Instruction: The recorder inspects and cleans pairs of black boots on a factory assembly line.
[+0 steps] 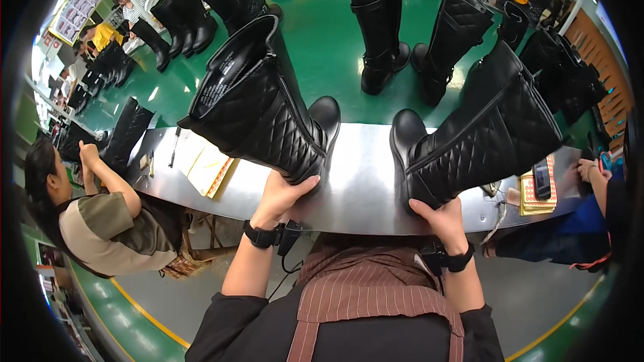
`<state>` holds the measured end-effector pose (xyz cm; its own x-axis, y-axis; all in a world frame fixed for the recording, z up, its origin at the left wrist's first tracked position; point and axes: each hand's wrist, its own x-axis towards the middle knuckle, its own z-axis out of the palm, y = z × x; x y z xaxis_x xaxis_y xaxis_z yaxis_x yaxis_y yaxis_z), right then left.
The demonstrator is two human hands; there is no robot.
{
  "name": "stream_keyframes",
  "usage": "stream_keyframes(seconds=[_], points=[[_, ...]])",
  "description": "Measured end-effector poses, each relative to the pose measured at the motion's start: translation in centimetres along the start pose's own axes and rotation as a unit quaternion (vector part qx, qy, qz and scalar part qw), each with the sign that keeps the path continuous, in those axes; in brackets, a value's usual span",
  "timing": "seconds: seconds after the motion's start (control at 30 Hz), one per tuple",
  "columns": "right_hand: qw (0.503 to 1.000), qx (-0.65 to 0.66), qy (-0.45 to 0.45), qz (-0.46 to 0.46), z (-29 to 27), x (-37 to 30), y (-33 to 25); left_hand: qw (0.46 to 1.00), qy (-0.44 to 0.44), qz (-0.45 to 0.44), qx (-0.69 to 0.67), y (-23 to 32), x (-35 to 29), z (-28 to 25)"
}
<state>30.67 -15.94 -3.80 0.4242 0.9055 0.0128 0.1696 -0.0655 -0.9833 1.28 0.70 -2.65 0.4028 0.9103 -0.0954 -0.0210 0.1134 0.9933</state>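
Note:
A tall black quilted boot (251, 107) is in my left hand (285, 198), which grips it low at the heel with the thumb along the side. Its shaft leans to the left, and pale print shows on the lining inside the open top. My right hand (439, 218) holds a second tall black boot (483, 131) the same way, by the heel. That shaft leans to the right, with a long zip running along its side. Both toes point away from me, over the metal edge of the bench (365, 154). The fingers under both heels are partly hidden.
Two more black boots (379, 27) stand on the green table (315, 27) ahead, with others along both sides. Yellow-edged sheets (211, 174) lie left; a phone (542, 181) rests on sticker sheets (537, 209) at right. One person (111, 221) sits left; another's hand (590, 171) is at right.

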Motion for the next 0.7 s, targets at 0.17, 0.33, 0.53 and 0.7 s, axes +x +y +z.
stream_keyframes(seconds=[0.17, 0.33, 0.53, 0.7], points=[[0.981, 0.177, -0.037, 0.07, 0.5, 0.4, -2.3, 0.994, 0.038, 0.001, 0.103, 1.7, -0.6, 0.0], [0.953, 0.297, -0.011, 0.056, 1.5, -0.6, -1.9, 0.988, -0.068, -0.007, -0.139, 0.8, -1.7, 3.5], [0.917, 0.399, -0.026, 0.002, 3.1, -1.5, -0.5, 0.952, -0.088, -0.046, -0.29, 0.3, -2.5, 6.3], [0.925, 0.378, -0.018, -0.014, 3.4, -1.6, -0.9, 0.938, -0.13, -0.072, -0.314, 0.7, -2.6, 6.8]])
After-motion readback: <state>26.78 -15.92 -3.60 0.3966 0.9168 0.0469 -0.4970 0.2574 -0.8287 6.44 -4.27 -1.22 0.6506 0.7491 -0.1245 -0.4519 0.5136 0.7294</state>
